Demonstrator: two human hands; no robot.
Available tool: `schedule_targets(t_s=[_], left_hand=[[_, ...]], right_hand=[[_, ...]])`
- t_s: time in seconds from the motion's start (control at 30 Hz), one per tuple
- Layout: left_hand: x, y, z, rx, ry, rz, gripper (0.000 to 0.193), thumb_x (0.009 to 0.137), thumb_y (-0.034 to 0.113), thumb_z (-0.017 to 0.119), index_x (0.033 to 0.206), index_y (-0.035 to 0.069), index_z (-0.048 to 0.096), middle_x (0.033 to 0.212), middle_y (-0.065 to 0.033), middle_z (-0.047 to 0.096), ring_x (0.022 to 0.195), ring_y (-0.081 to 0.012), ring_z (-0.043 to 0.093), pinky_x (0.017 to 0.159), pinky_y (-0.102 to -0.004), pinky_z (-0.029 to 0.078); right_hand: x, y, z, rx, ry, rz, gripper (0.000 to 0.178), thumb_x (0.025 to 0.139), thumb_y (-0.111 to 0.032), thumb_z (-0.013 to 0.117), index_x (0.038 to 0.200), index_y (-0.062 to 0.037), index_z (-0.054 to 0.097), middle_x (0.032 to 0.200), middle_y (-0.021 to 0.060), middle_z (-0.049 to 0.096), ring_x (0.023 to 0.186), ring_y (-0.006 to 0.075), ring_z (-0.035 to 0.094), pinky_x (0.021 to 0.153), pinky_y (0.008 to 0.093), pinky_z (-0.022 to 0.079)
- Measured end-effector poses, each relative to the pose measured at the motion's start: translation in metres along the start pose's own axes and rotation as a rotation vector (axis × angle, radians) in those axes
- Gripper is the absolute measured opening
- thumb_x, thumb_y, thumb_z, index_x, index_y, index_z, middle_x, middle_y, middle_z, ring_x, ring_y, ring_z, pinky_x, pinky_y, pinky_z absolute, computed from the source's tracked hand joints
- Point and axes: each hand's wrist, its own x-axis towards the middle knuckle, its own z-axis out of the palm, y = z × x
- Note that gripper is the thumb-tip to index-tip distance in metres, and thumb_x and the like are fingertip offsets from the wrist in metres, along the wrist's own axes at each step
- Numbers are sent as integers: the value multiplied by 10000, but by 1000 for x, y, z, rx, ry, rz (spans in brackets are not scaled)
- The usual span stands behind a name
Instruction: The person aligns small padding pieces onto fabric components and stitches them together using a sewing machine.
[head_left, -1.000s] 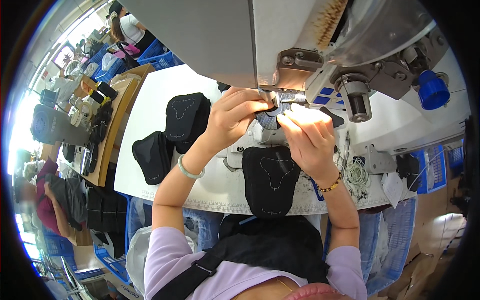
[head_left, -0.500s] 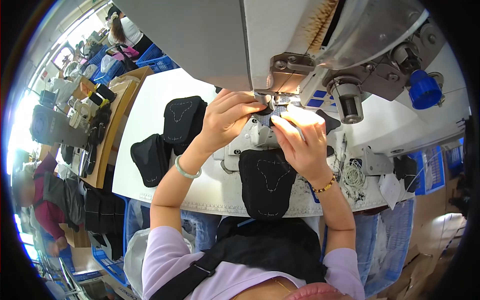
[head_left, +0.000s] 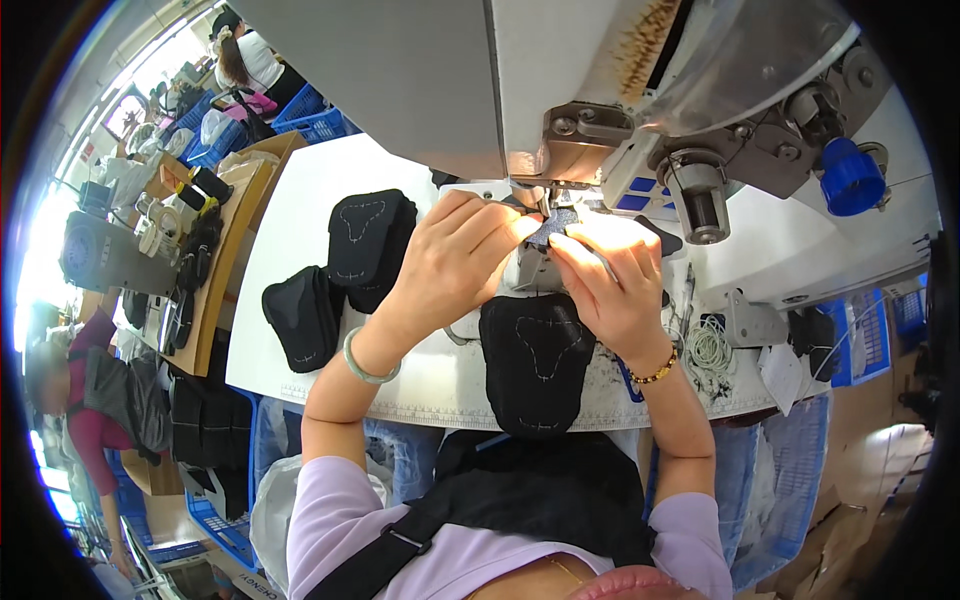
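**Two hands at the needle of a sewing machine**

Under the head of the grey sewing machine point(head_left: 560, 90), both hands meet on a small dark fabric piece point(head_left: 552, 228) lying right below the needle area. On its near-left edge, the left hand point(head_left: 455, 265) is curled, fingers bent and pinched down, a pale green bangle point(head_left: 366, 360) on the wrist. From the right, the right hand point(head_left: 610, 285) has its fingertips pressed onto the same piece and nearly closed; a beaded bracelet point(head_left: 655, 375) circles that wrist. Whether either hand grips the cloth or only presses it flat cannot be told.

Just below the hands, at the near edge of the white table point(head_left: 300, 230), lies a black shaped panel with pale stitched lines point(head_left: 540, 360). To the left sit two stacks of similar black panels: one stack point(head_left: 368, 245) farther back, another point(head_left: 303, 312) nearer the table edge. A blue knob point(head_left: 850, 175) sticks out from the machine at the right, and a coil of white cord point(head_left: 708, 350) rests beside the right wrist.
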Motion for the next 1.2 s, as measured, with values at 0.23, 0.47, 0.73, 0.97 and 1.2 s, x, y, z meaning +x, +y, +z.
schedule_targets(t_s=[0.23, 0.47, 0.73, 0.97, 1.2], left_hand=[[1, -3, -2, -44, -4, -34, 276, 567, -51, 625, 828, 30, 585, 784, -51, 540, 721, -225, 539, 685, -309, 439], [5, 15, -2, 279, -91, 70, 176, 598, 16, 569, 766, -23, 534, 725, -77, 465, 680, -199, 494, 671, -307, 412], [-16, -27, 12, -520, -7, -197, 435, 628, 7, 683, 1054, 78, 629, 1067, -59, 599, 955, -245, 582, 817, -314, 479], [-13, -32, 7, -455, -21, 17, 492, 600, -10, 668, 1080, 91, 619, 1084, -78, 618, 980, -253, 598, 822, -334, 508], [-12, 2, -5, -192, -59, 12, 449, 575, 3, 641, 1021, 21, 597, 1004, -87, 587, 900, -253, 599, 746, -330, 506]], right_hand=[[6, -7, -5, 14, -70, 56, 256, 697, -76, 718, 940, -104, 641, 957, -3, 602, 871, 168, 550, 781, 315, 374], [2, -3, 0, -7, 20, 96, 237, 722, -123, 705, 951, -114, 643, 915, -25, 611, 746, 131, 511, 707, 301, 352], [4, 1, -3, 13, 6, 111, 246, 737, -122, 695, 976, -119, 637, 915, -24, 609, 785, 154, 522, 806, 320, 372], [-5, -5, 1, 67, 56, 13, 270, 703, -80, 706, 949, -84, 593, 965, 49, 576, 895, 225, 544, 782, 344, 422], [-11, -17, 4, 187, 58, -50, 374, 646, -95, 720, 994, -99, 584, 985, 20, 570, 919, 194, 557, 802, 313, 433]])
